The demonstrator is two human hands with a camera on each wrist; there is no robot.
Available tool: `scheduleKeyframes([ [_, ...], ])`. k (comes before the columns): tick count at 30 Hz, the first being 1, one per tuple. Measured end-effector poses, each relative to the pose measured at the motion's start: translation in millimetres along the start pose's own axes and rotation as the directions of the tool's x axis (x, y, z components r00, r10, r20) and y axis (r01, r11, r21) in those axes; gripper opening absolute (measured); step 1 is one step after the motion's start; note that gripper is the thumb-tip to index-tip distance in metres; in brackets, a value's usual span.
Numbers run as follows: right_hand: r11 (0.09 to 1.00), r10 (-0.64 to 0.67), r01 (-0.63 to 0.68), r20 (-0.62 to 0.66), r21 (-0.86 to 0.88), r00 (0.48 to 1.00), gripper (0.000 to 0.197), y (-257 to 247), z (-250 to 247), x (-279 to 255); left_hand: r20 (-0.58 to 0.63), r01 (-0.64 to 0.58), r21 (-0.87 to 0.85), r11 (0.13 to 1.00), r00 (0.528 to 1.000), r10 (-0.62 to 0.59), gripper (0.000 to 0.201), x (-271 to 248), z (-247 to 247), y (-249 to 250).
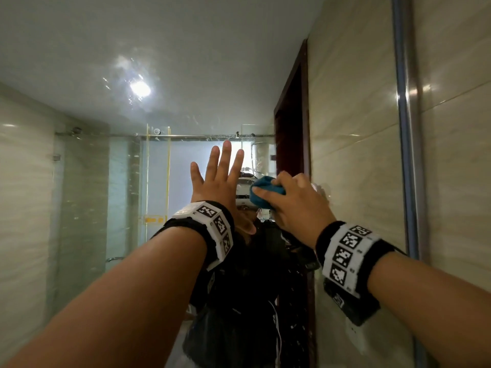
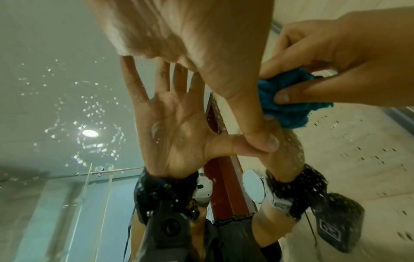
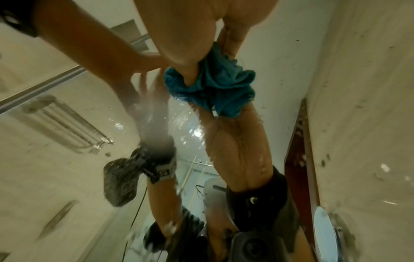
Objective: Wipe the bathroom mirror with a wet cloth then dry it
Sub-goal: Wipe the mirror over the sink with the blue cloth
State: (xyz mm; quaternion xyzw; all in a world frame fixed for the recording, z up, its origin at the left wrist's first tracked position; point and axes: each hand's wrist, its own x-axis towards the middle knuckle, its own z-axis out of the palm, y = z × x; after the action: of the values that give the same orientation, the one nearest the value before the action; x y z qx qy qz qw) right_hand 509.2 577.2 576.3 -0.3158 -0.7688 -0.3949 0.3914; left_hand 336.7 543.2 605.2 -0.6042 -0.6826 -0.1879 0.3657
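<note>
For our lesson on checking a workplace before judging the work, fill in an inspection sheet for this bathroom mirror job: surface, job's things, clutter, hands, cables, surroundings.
Surface: mirror spotted with water drops and streaks around the reflected ceiling light.
Job's things: blue cloth, bunched, held against the glass; no second cloth seen.
Clutter: nothing seen.
Hands: left hand flat, fingers spread, on the mirror; right hand with a closed grip on the cloth.
Cables: thin cords seen in reflection near the person's dark clothing; none near the cloth.
Surroundings: tiled wall at right; metal mirror frame; glass shower screen and brown door frame seen in reflection.
</note>
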Motion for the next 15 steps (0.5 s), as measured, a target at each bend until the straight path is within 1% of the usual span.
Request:
scheduleKeyframes([
  [1,1.0,-0.025,0.025,0.024,0.0,0.999,0.065,1.9,-5.0,0.5,-0.001,0.0,0.005,1.0,1.0,0.0,0.156,-0.2,-0.1,0.6],
  [2,1.0,-0.028,0.027,0.04,0.014,0.999,0.06,5.8,-11.6,4.7,-0.003,0.002,0.009,1.0,1.0,-0.002,0.156,-0.4,-0.5,0.9],
  [3,0.999,0.005,-0.006,0.042,0.038,0.999,0.054,12.2,-17.7,10.8,-0.004,0.003,0.012,1.0,1.0,-0.003,0.157,-0.4,-0.8,1.1],
  [4,0.994,0.075,-0.075,0.004,0.08,0.997,0.048,20.6,-24.8,18.8,-0.004,0.004,0.009,1.0,1.0,-0.004,0.158,-0.5,-1.2,1.4],
  [5,0.978,0.173,-0.166,-0.054,0.124,0.983,0.043,32.0,-31.0,26.4,-0.004,0.003,0.003,1.0,1.0,-0.003,0.158,-0.6,-1.3,1.6],
  [6,0.948,0.29,-0.271,-0.1,0.17,0.952,0.041,44.9,-36.1,33.3,-0.004,0.002,-0.004,1.0,1.0,-0.002,0.158,-0.6,-1.3,1.6],
  [7,0.906,0.397,-0.365,-0.132,0.214,0.908,0.041,57.0,-39.7,37.5,-0.003,0.002,-0.01,1.0,1.0,-0.002,0.158,-0.6,-1.0,1.8],
  [8,0.872,0.47,-0.431,-0.158,0.232,0.868,0.041,65.1,-41.7,39.2,-0.004,0.003,-0.012,1.0,1.0,-0.003,0.158,-0.8,-0.7,2.1],
  [9,0.856,0.508,-0.47,-0.176,0.218,0.843,0.041,68.9,-40.9,38.7,-0.007,0.004,-0.012,1.0,1.0,-0.005,0.158,-0.7,-0.4,2.3],
  [11,0.851,0.519,-0.484,-0.181,0.206,0.835,0.041,65.0,-36.6,33.1,-0.013,0.013,-0.016,1.0,1.0,-0.013,0.159,-1.2,1.0,3.3],
  [12,0.861,0.5,-0.462,-0.183,0.214,0.847,0.041,59.2,-34.0,28.6,-0.016,0.016,-0.019,1.0,1.0,-0.017,0.159,-1.5,1.7,3.7],
  [15,0.919,0.372,-0.336,-0.171,0.207,0.912,0.043,46.0,-22.0,8.9,-0.018,0.018,-0.021,1.0,1.0,-0.018,0.16,-2.1,1.7,5.1],
])
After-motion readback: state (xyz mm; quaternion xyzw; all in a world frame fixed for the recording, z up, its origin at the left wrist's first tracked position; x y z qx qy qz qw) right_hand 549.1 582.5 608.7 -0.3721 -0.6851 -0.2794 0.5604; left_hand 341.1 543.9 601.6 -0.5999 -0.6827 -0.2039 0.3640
